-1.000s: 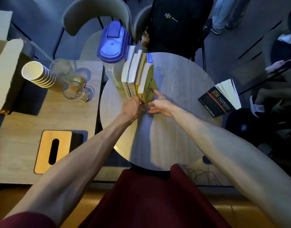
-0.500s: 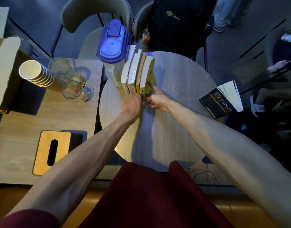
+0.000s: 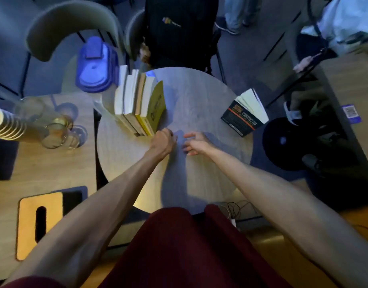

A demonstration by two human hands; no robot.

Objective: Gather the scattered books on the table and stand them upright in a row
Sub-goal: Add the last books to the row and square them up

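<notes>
Several books [image 3: 130, 101] stand upright in a row at the far left of the round table [image 3: 201, 96], against a blue-lidded jug [image 3: 95, 68]. The rightmost, a yellow book [image 3: 158, 106], leans slightly with its cover bowed outward. My left hand [image 3: 163, 140] is just in front of the row's near end, fingers curled, holding nothing; whether its knuckles touch the yellow book is unclear. My right hand [image 3: 194, 142] hovers beside it over bare tabletop, fingers relaxed and apart. A black book [image 3: 243, 114] lies at the table's right edge, its pages fanned open.
To the left, a wooden side table [image 3: 39, 163] carries stacked paper cups [image 3: 6, 126], glasses [image 3: 56, 132] and an orange tissue box [image 3: 36, 223]. Chairs [image 3: 71, 23] and a black backpack [image 3: 179, 32] stand behind the round table. People's legs are at the upper right.
Both hands have drawn back from the yellow book toward me; the right hand no longer touches it. The yellow book now stands in the row, leaning slightly.
</notes>
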